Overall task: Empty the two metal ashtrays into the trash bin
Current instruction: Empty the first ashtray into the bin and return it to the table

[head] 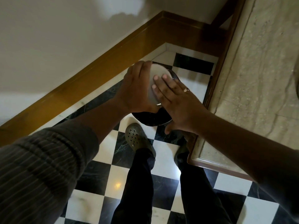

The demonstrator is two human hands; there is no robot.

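Observation:
A round metal ashtray (pixel 159 71) is held upside down and tilted over the dark trash bin (pixel 152 118), which stands on the checkered floor in the corner. My left hand (pixel 137 88) grips the ashtray by its left rim. My right hand (pixel 176 97) lies flat with its fingers spread against the ashtray's grey underside; a ring shows on one finger. Both hands hide most of the bin's opening, and the ashtray's inside cannot be seen. Only one ashtray is in view.
A marble counter (pixel 258 78) with a dark wooden edge runs along the right. A wooden skirting board (pixel 100 65) lines the white wall on the left. My feet, one in a perforated clog (pixel 137 138), stand on the black-and-white tiles just before the bin.

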